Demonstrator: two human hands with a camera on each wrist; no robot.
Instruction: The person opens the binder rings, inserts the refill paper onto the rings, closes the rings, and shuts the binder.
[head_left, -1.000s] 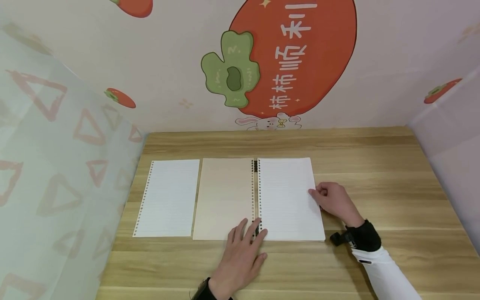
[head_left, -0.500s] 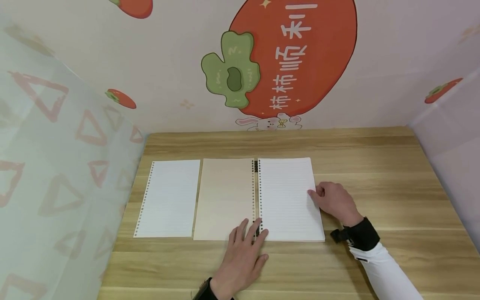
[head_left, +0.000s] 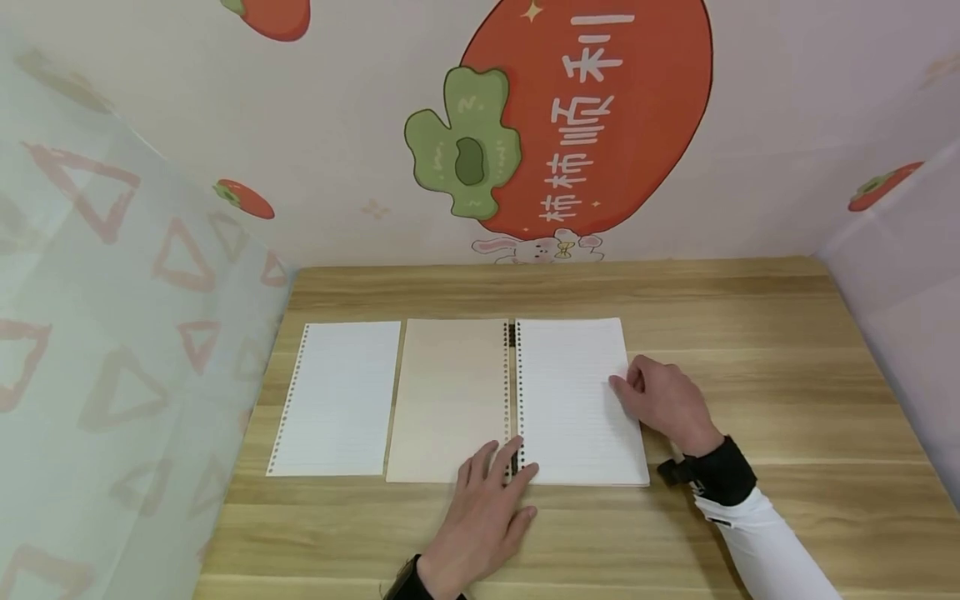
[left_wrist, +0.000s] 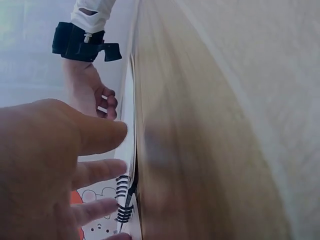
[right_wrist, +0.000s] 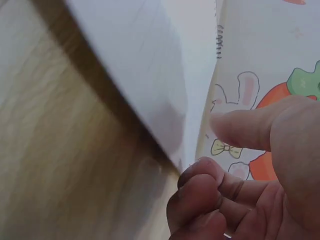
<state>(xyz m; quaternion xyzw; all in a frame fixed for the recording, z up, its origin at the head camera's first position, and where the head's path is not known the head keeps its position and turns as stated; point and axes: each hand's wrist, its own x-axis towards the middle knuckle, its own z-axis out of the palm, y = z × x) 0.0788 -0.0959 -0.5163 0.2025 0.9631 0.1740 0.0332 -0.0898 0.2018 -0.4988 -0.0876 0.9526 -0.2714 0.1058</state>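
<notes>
Can see a wooden desk [head_left: 750, 333] carrying an opened spiral notebook [head_left: 547, 400], with a loose ruled sheet [head_left: 337, 400] lying just left of it; also a left hand [head_left: 480, 515], with grip spread and holding nothing over the notebook's near edge, and a right hand [head_left: 666, 404], with grip curled at its right edge; cannot tell if pinching paper

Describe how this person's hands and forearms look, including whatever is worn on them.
The left hand and right hand wear no gloves. The right wristband is wide and black, with a small black fitting jutting out; behind it runs a white sleeve. The left wristband is black too, partly cut off.
</notes>
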